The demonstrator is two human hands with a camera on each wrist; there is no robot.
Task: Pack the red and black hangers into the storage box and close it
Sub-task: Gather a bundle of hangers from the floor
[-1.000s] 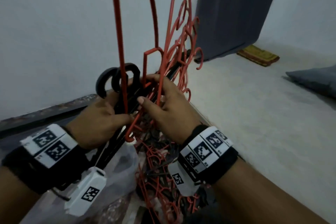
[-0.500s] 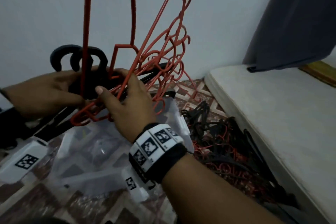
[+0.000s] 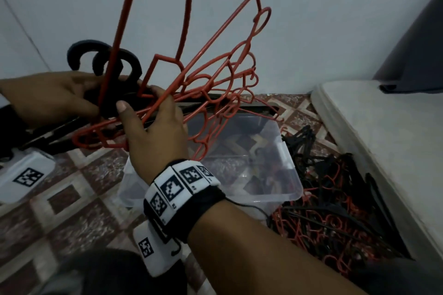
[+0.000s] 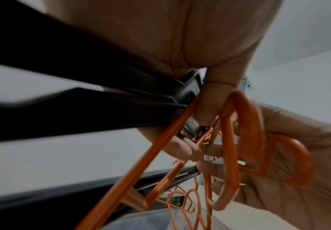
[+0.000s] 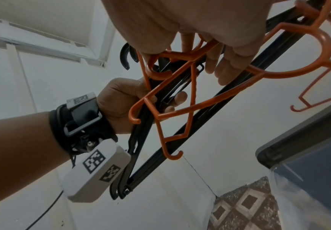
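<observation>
I hold a mixed bundle of hangers above the clear storage box (image 3: 293,172). My left hand (image 3: 60,98) grips the black hangers (image 3: 105,60) near their hooks; the grip also shows on the left hand (image 5: 125,102) in the right wrist view. My right hand (image 3: 153,132) curls round the red hangers (image 3: 215,74), whose thin frames fan up and right over the box. In the left wrist view the red hangers (image 4: 239,140) cross my fingers beside the black hangers (image 4: 81,96). The box stands open on the floor, and what lies in it is unclear through the blur.
A tangled pile of loose red and black hangers (image 3: 335,211) lies on the patterned floor (image 3: 72,199) right of the box. A pale mattress (image 3: 395,151) borders that pile on the right. A white wall (image 3: 311,31) stands behind, with a dark curtain (image 3: 419,43) at far right.
The view swung down and left, bringing the box and the floor pile into sight. Both hands kept their hold and carried the bundle left, tilting the red hangers over the box.
</observation>
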